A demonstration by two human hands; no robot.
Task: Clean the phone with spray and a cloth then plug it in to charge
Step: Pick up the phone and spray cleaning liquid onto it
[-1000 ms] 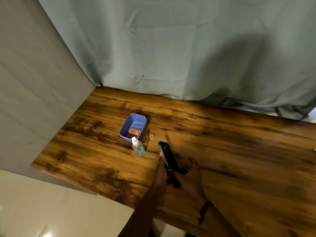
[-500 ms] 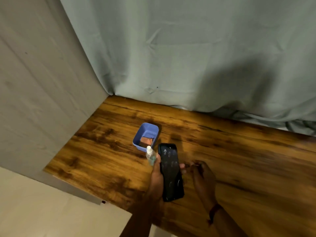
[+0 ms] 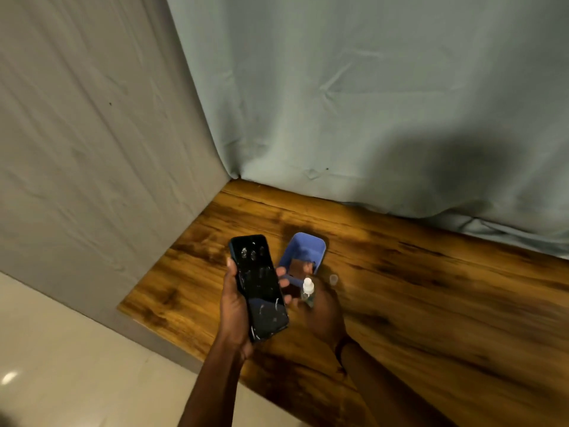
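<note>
My left hand (image 3: 235, 306) holds a black phone (image 3: 258, 285) screen up above the table's front left part; the glass shows smudges and white specks. Just right of it, my right hand (image 3: 324, 312) is closed around a small clear spray bottle (image 3: 307, 291) with a white nozzle; only the bottle's top shows above my fingers. Behind the bottle stands a blue tub (image 3: 308, 243) with a brownish cloth (image 3: 300, 268) inside. No charging cable is visible.
A small clear cap (image 3: 333, 278) lies on the wooden table (image 3: 431, 288) right of the bottle. A grey wall panel (image 3: 92, 149) bounds the table on the left and a grey-green curtain (image 3: 369, 103) hangs behind it. Pale floor tiles (image 3: 77, 365) lie below the front edge.
My left hand has carried the phone up and to the left of the blue tub. My right hand has moved from beside the phone onto the spray bottle. The camera has swung left.
</note>
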